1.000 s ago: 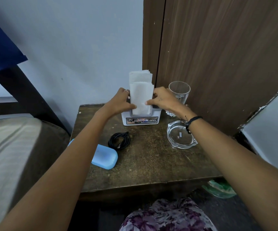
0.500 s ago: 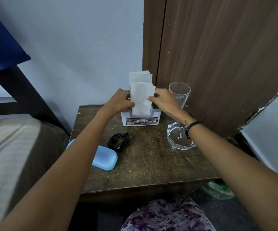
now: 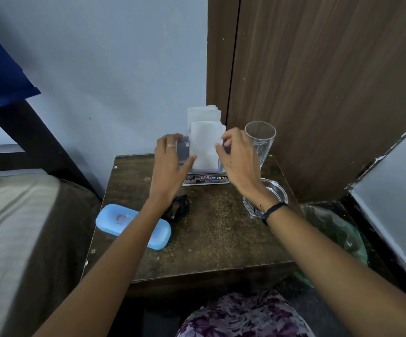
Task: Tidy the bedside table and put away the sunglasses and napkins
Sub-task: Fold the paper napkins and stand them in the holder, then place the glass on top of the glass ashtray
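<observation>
White napkins (image 3: 205, 147) stand upright in a white holder (image 3: 206, 179) with a printed label, at the back of the dark wooden bedside table (image 3: 221, 239). My left hand (image 3: 170, 164) hovers at the holder's left side, fingers relaxed, thumb close to the front napkin. Just off the napkins' right edge is my right hand (image 3: 237, 159), fingers loosely curled and holding nothing. A shut light-blue glasses case (image 3: 114, 220) lies at the table's front left, partly under my left forearm. No sunglasses are visible.
A coiled black cable (image 3: 181, 207) lies beside the case. An empty drinking glass (image 3: 261, 139) and a glass ashtray (image 3: 276, 190) stand at the right, by the wooden door (image 3: 318, 93). A bed (image 3: 14, 227) borders the left. A green bag (image 3: 338, 229) lies on the floor at right.
Both hands have let go of the front napkin and drawn back slightly from the holder. The napkin stays upright in the holder.
</observation>
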A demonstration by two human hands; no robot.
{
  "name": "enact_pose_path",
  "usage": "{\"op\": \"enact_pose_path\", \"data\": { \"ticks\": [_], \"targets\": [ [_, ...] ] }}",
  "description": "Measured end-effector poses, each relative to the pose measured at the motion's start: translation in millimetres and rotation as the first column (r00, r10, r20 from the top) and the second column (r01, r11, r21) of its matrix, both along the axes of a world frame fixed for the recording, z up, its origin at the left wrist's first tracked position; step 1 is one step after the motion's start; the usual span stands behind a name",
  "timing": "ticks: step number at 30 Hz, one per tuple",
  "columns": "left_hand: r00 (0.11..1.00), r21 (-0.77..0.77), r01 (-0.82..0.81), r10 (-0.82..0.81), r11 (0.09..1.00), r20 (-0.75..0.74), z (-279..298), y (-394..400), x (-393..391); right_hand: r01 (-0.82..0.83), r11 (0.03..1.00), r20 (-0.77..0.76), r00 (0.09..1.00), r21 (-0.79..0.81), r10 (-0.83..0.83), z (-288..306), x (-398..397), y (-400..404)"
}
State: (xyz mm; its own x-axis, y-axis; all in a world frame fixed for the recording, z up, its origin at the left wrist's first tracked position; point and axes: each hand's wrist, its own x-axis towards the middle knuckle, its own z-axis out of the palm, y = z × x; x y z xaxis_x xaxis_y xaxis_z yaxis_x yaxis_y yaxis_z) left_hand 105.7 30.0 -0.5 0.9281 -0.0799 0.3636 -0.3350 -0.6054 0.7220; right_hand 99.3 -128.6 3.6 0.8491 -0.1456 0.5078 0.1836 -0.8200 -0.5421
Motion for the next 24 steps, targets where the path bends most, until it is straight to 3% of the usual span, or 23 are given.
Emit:
{"op": "enact_pose_path", "data": {
  "ticks": [3, 6, 12, 17, 24],
  "targets": [
    [0.992, -0.005, 0.048, -0.049, 0.999, -0.117, -16.3, 4.1, -8.8, -0.065, 0.959, -0.065, 0.997, -0.274, 0.049, -8.3, -10.9, 2.3],
    [0.99, 0.025, 0.041, -0.038, 0.999, -0.137, -21.9, 5.0, -10.4, -0.076, 0.928, -0.078, 0.996, -0.366, 0.051, -14.0, -16.6, 1.1],
    [0.984, 0.07, 0.054, -0.041, 0.996, -0.172, -10.6, 14.3, -28.6, -0.113, 0.96, -0.004, 0.993, -0.258, 0.116, -10.7, -39.5, 17.2],
    [0.993, 0.136, 0.073, -0.058, 0.988, -0.105, -12.7, 29.0, -65.6, -0.247, 0.962, -0.131, 0.964, -0.118, 0.231, -20.6, -67.5, 42.9],
    [0.981, 0.188, 0.123, -0.092, 0.974, -0.168, -20.3, 44.0, -100.6, -0.244, 0.967, -0.262, 0.94, -0.076, 0.217, -30.7, -97.3, 67.2]
  ]
}}
